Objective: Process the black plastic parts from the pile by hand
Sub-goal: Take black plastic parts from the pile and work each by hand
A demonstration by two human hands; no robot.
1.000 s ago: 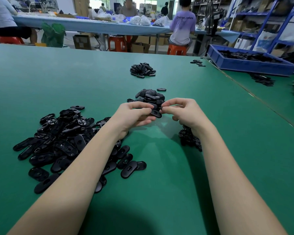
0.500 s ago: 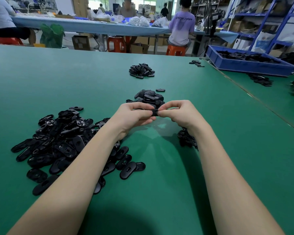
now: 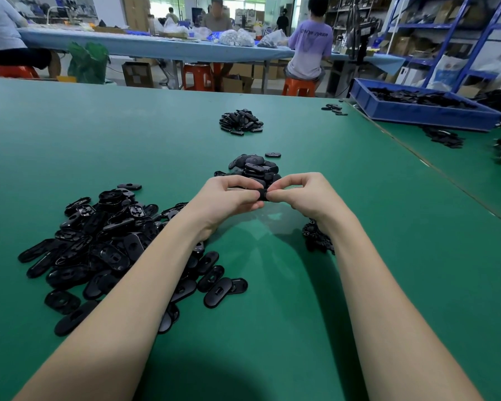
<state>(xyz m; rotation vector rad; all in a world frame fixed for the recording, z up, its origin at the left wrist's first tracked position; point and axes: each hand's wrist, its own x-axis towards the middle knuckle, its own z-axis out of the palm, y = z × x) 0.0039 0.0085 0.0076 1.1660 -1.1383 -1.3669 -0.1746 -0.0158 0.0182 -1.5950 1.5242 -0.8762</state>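
Both hands are raised a little above the green worktop (image 3: 388, 256) and meet in the middle of the view. The left hand (image 3: 229, 198) and the right hand (image 3: 304, 195) pinch one small black plastic part (image 3: 262, 194) between them, each with thumb and forefinger curled on one end of it. Most of this part is covered by the fingertips, so its shape cannot be told.

On the left side of the worktop lies the large loose pile of flat black oval plastic parts (image 3: 104, 244); the left forearm passes over its right edge. Just behind the hands stands a smaller heap of the same black parts (image 3: 255, 166), with one single part (image 3: 272, 154) lying beside it. Under the right wrist a little dark cluster of parts (image 3: 315, 235) is partly hidden. Farther away, near the middle of the worktop, is another small heap (image 3: 241, 121).

At the far right edge a blue plastic bin (image 3: 417, 112) holds more black parts. Behind the worktop, people sit on orange stools at a long blue table (image 3: 156, 49).
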